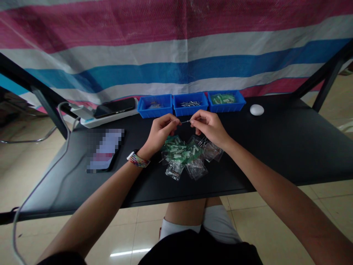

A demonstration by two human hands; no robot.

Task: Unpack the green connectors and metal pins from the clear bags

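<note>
While three rectangular blue plastic trays (191, 110) are lining the far side of a flat black bench (281, 136), a person's left hand (162, 131) is pinching one end of a thin, silver-coloured metal rod (185, 122) between thumb and forefinger, and the right hand (209, 125) is pinching the other end likewise. The rod is bridging the small gap between the fingertips, raised above the bench on the near side of the middle tray; whether it is one piece or two, the view is not showing clearly. Below and nearer, a loose pile of green and clear plastic sachets (179, 150) is lying on the bench. With something this slender, good handling is probably depending on light, even pressure: both grips should be staying in line with the rod, neither bending it nor brushing the sachets.
</note>
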